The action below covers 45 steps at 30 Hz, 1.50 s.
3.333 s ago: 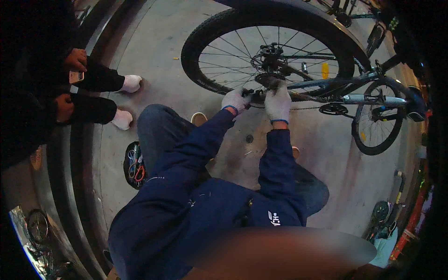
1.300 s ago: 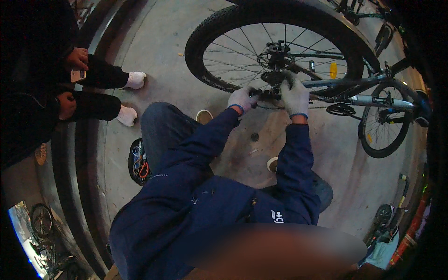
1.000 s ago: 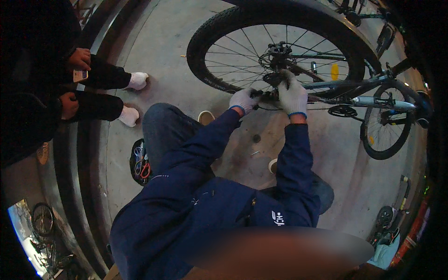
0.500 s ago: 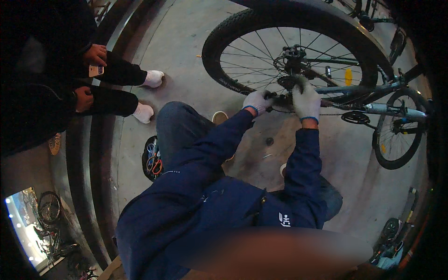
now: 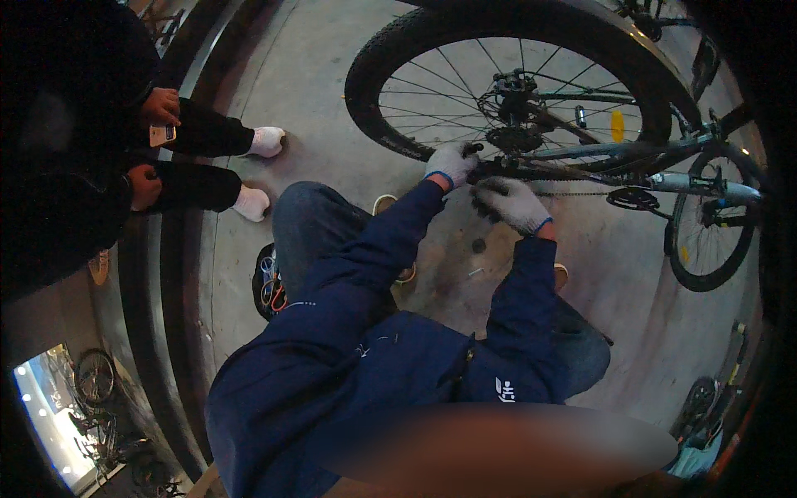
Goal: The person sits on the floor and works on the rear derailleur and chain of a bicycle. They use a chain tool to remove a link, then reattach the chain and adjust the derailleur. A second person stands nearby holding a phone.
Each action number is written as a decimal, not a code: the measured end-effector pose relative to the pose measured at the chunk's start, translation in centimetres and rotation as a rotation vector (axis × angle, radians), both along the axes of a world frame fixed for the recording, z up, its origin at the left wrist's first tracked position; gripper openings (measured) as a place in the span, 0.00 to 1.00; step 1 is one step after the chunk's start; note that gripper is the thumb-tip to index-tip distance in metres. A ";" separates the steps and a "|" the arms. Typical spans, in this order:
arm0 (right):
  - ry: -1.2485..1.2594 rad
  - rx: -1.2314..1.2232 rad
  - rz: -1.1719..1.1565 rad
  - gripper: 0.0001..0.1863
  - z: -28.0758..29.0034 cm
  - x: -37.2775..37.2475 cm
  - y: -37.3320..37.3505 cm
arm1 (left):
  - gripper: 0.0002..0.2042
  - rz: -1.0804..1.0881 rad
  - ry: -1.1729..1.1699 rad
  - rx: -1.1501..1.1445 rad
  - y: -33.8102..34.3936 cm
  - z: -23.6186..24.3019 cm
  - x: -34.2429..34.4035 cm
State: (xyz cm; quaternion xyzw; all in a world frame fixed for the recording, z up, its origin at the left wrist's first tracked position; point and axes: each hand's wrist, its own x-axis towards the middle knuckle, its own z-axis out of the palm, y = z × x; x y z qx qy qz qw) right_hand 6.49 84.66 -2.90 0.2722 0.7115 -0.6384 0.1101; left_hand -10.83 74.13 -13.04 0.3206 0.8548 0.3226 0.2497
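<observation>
A bicycle's rear wheel (image 5: 365, 100) fills the upper middle of the view, with a cassette (image 5: 513, 139) at its hub. My left hand (image 5: 451, 163), in a white knit glove with dark fingers, is closed round the dark rear derailleur (image 5: 490, 172) just below the cassette. Beside it, to the right and slightly nearer me, is my right hand (image 5: 516, 204) in a matching glove. Its fingers are curled toward the derailleur; what they hold, if anything, is hidden. From there the chain (image 5: 573, 194) runs right to the crank and pedal (image 5: 633, 200).
The bicycle's other wheel (image 5: 706, 282) lies to the right. A black tool bag (image 5: 264, 286) with coloured handles sits by my left knee. A small dark round piece (image 5: 479, 246) lies on the floor. On the left a person sits on dark steps, a phone (image 5: 163, 134) in one hand.
My right hand has come down from the cassette to below the derailleur, turning leftward. My left hand has risen slightly. The wheel appears a little further left.
</observation>
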 end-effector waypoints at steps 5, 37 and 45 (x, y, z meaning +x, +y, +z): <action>-0.212 -0.030 0.010 0.16 -8.8 0.9 0.9 | 0.23 -0.004 -0.019 0.011 0.1 0.8 0.0; -0.075 0.774 -0.005 0.28 -33.7 -5.2 3.6 | 0.20 0.023 0.080 0.022 1.4 0.9 0.7; -0.155 0.972 0.248 0.35 -30.2 -7.3 3.6 | 0.18 0.061 0.144 0.088 0.7 0.6 0.9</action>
